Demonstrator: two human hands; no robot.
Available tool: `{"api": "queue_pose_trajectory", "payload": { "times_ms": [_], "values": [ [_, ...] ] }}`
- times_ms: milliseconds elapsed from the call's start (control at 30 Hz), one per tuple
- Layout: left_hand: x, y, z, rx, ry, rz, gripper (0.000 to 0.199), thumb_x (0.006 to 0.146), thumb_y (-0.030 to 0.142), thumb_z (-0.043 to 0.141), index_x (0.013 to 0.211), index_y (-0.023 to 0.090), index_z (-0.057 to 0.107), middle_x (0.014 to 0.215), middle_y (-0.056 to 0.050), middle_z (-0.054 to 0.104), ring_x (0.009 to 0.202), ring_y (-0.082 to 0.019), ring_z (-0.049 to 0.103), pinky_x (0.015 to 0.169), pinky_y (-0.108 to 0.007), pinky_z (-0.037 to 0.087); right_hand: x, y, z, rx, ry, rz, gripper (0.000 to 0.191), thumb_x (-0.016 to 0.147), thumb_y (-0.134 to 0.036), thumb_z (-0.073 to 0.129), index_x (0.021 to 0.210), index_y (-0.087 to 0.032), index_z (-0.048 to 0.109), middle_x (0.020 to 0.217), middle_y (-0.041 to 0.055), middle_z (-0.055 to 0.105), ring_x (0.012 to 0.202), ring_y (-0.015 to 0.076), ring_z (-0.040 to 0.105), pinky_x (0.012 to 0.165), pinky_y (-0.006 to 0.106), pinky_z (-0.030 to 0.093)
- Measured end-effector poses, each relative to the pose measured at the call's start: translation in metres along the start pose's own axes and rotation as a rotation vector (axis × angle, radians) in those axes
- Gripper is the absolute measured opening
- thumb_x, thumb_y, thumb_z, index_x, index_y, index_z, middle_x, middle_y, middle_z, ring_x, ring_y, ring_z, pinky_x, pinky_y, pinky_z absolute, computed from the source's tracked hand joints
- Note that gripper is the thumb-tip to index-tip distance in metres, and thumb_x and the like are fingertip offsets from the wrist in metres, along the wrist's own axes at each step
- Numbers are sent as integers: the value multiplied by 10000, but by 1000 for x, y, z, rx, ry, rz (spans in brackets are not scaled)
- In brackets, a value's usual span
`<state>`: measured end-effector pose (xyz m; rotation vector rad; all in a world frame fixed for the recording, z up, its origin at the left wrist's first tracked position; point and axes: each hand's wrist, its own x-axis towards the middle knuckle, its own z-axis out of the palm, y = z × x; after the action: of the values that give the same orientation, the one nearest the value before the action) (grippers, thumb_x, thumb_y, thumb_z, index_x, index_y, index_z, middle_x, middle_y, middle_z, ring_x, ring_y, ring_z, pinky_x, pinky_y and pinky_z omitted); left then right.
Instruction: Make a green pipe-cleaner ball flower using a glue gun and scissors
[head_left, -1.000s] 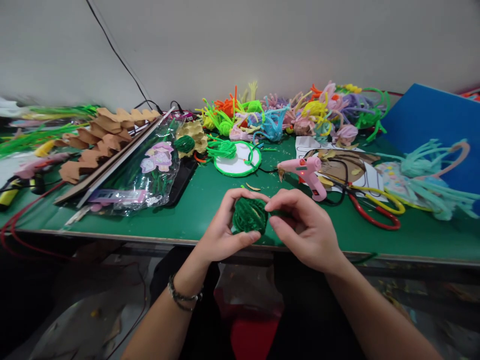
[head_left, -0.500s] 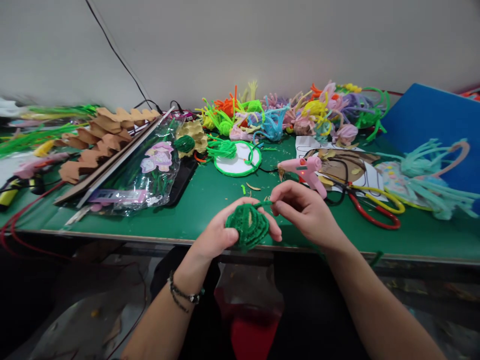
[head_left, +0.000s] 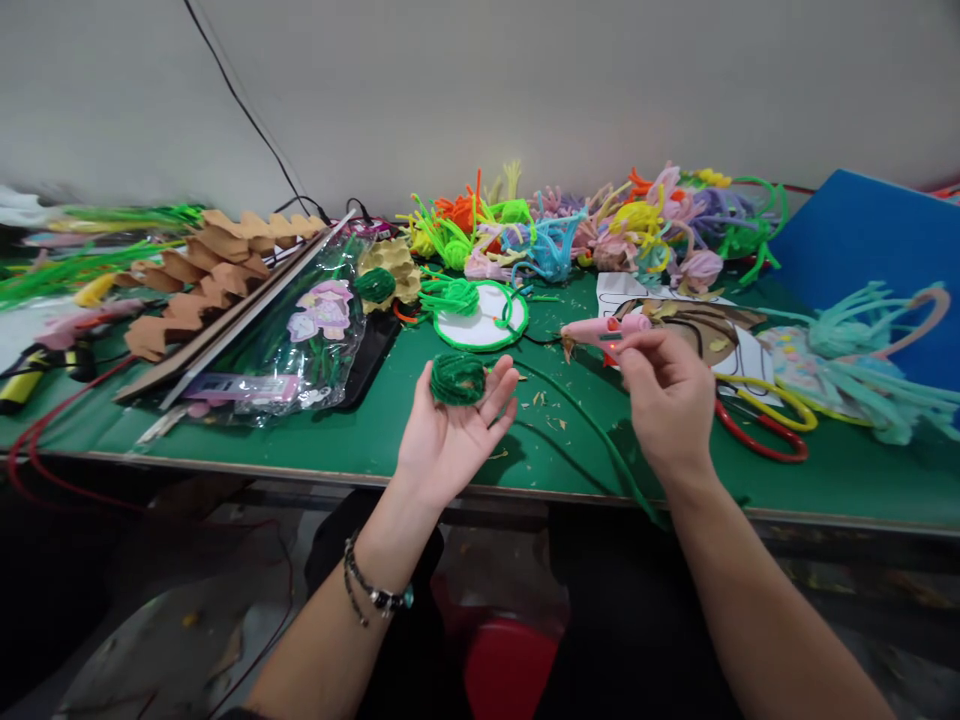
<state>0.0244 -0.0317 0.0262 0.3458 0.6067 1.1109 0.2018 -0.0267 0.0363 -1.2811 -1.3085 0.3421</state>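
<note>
A dark green coil of wound pipe cleaner (head_left: pixel 457 380) sits between the thumb and fingers of my left hand (head_left: pixel 448 450), whose palm faces up. From the coil a long loose green strand (head_left: pixel 604 438) arcs right and hangs over the table's front edge. My right hand (head_left: pixel 671 412) is wrapped round the handle of a pink glue gun (head_left: pixel 596 332), its nozzle pointing left. Behind the coil lies a white disc (head_left: pixel 480 330) edged in green, bearing a bright green pipe-cleaner tuft (head_left: pixel 452 296).
Scissors (head_left: pixel 765 425) with red and yellow handles lie at right, before a blue board (head_left: pixel 847 240). Colourful pipe-cleaner bundles (head_left: pixel 555 245) line the wall. At left are a clear plastic bag (head_left: pixel 319 330) and brown zigzag cardboard (head_left: pixel 187 300). Scraps dot the green tabletop (head_left: pixel 360 440).
My right hand has let go of the green strand, moved right and taken hold of the glue gun. My left hand has risen and turned palm up with the coil.
</note>
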Motion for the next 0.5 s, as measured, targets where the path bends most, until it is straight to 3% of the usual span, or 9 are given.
{"api": "queue_pose_trajectory", "payload": {
  "times_ms": [100,167,267,333,400,500],
  "values": [
    [1,0,0,-66,50,-4,465,875,496,237,821,164,558,1048,-68,641,1073,-142,572,832,-241,498,6,8,-7,-142,184,-39,58,723,-190,465,677,-219,444,590,-32,414,469,103,364,424,245,323],
    [2,0,0,-47,56,8,467,873,501,241,833,162,560,1045,-73,643,1077,-150,570,839,-250,496,11,17,-11,-271,257,-103,105,691,-210,523,758,-217,442,699,2,446,584,136,436,536,288,407],
    [3,-1,0,17,57,42,464,862,517,255,870,166,559,1043,-76,646,1081,-161,569,856,-267,489,17,38,-17,-531,137,-139,354,637,-268,606,941,-168,457,897,103,506,851,245,505,753,402,427],
    [3,-3,0,62,54,81,466,855,529,262,898,171,557,1048,-71,645,1074,-159,572,867,-268,480,20,51,-18,-626,-45,-95,421,623,-271,611,997,-151,458,902,119,538,836,266,533,718,405,440],
    [3,-6,-1,141,28,146,465,846,538,276,931,173,550,1063,-70,640,1050,-161,585,880,-280,469,21,61,-19,-713,-189,-21,318,657,-260,573,948,-160,493,789,97,569,735,263,556,649,392,439],
    [4,-12,-5,389,-14,349,442,809,551,370,951,162,524,1061,-90,634,974,-174,613,885,-318,454,23,62,-18,-713,-198,25,162,707,-231,505,854,-166,519,702,93,573,659,255,554,603,376,421]
  ]
}}
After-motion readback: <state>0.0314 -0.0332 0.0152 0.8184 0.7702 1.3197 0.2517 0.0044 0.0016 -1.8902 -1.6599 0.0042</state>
